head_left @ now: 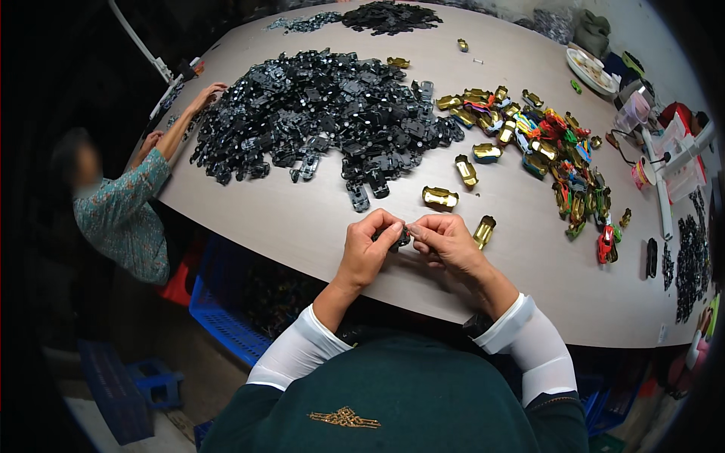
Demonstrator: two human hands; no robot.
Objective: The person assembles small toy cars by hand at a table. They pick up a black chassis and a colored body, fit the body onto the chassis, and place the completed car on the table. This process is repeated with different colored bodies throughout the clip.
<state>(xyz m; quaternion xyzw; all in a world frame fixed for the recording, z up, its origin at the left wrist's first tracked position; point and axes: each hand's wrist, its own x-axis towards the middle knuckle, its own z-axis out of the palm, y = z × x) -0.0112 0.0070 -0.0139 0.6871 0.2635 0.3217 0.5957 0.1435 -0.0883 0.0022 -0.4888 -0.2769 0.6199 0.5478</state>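
Observation:
My left hand (pixel 368 245) and my right hand (pixel 447 240) meet just above the table's near edge, both pinching one small black toy-car chassis (pixel 399 237) between the fingertips. A gold toy-car shell (pixel 483 231) lies just right of my right hand. Another gold shell (pixel 439 198) lies a little beyond my hands. A large heap of black chassis parts (pixel 332 113) fills the middle of the beige table (pixel 287 226).
A pile of gold and coloured car shells (pixel 551 151) spreads at the right. Another person (pixel 121 211) sits at the left with a hand (pixel 208 94) on the black heap. Blue crates (pixel 223 317) stand under the table. Plates and plastic containers (pixel 642 113) crowd the far right.

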